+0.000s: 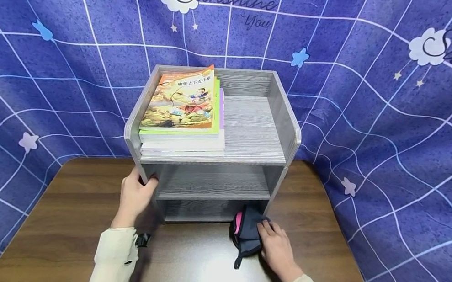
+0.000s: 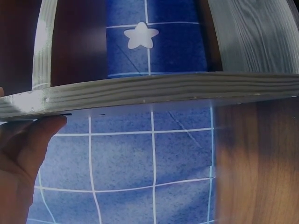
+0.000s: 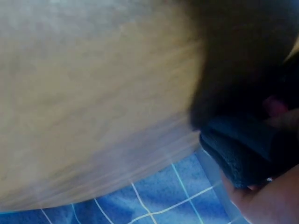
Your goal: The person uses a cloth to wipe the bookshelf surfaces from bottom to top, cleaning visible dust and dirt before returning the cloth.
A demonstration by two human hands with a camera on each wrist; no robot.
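Note:
A grey wood-grain shelf unit (image 1: 211, 198) stands on the brown table. My left hand (image 1: 136, 194) grips the edge of its left side panel; in the left wrist view the thumb (image 2: 46, 133) lies against the panel's edge. Low at the shelf's right front corner is a dark, soft fabric item (image 1: 250, 235) with a pink part and a short strap; its exact kind is unclear. My right hand (image 1: 278, 250) holds it from the right, and its upper end reaches into the bottom compartment. The right wrist view is dark and blurred, showing the folded dark fabric (image 3: 238, 149) in the hand.
A stack of books (image 1: 184, 104) lies on the shelf's top left, the uppermost with an illustrated orange-yellow cover. A blue curtain (image 1: 229, 31) with white lines and stars hangs behind and around the table (image 1: 73, 217). Light glares off the table's front middle.

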